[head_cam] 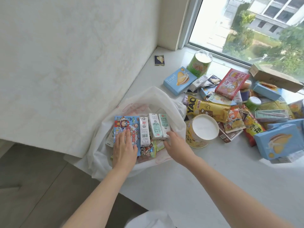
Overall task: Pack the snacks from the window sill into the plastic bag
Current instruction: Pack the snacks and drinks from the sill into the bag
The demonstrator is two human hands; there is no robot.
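Step in hand, as judged: arranging items already in the bag, not fetching. The left hand (123, 146) is laid flat, fingers straight, on the blue cartoon box (127, 129) inside the plastic bag (158, 99); nothing is gripped. The right hand (175, 142) is at 3 o'clock of it, fingers loosely extended, fingertips touching the lower end of the green-and-white milk cartons (158, 128); no grasp is seen. A white carton (144, 131) is wedged between box and milk cartons. Small sachets are seen below them, deeper in the bag.

The bag is sat open on the window sill (189, 170), near its left edge. Just beside the bag at 3 o'clock a yellow tub (201, 130) is lying tipped. Further off, at 1 to 3 o'clock, the unpacked pile is spread: a yellow packet (209, 108), a pink box (232, 83), a light blue biscuit box (180, 79), a green canister (199, 63). A small dark sachet (159, 60) is alone at 12 o'clock.

Most snacks are not yet packed. Next move, likely: right hand lifted out and sent to the tub, the nearest item; a wide grasp is called for.
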